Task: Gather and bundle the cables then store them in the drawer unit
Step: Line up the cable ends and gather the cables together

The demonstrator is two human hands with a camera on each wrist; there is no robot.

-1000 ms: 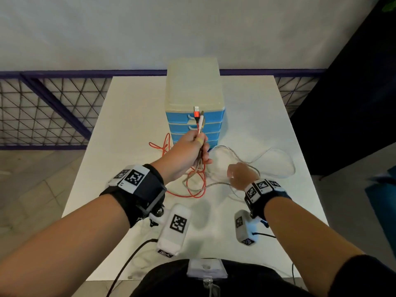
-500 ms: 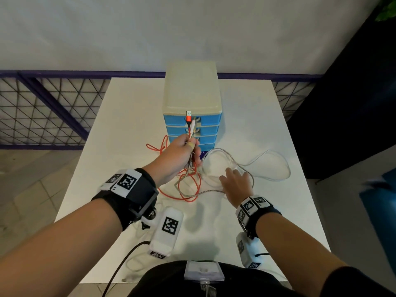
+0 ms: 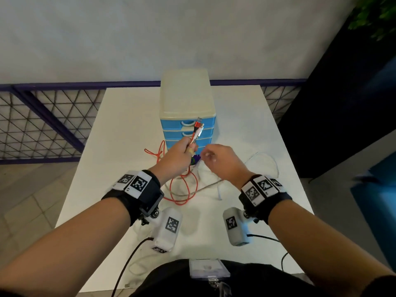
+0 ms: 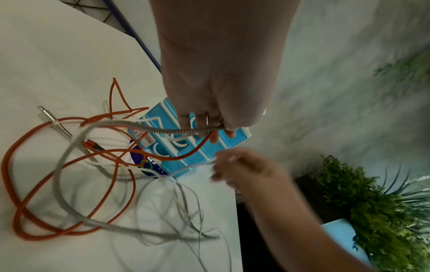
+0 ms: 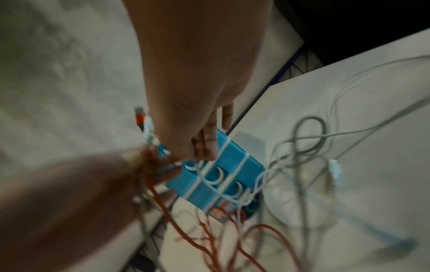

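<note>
A blue drawer unit (image 3: 187, 125) with a cream top stands at the middle of the white table (image 3: 128, 129), all drawers closed. My left hand (image 3: 190, 147) is raised in front of it and grips the ends of the orange cable (image 3: 182, 189) and the grey braided cable (image 3: 199, 190); their plugs (image 3: 198, 126) stick up above the fist. My right hand (image 3: 206, 156) is close beside it, pinching a thin white cable (image 4: 186, 167) that trails down to loops (image 3: 263, 163) on the table. In the left wrist view the orange cable (image 4: 23, 202) lies in tangled loops.
A purple and green sticker or disc (image 3: 196, 159) lies at the foot of the drawer unit. A mesh railing (image 3: 42, 125) runs behind and left of the table. A dark panel (image 3: 342, 103) and green plants (image 4: 372, 211) stand to the right.
My right hand has risen from the table toward my left hand, lifting the thin white cable. My left hand has kept its hold on the orange and grey cable ends.
</note>
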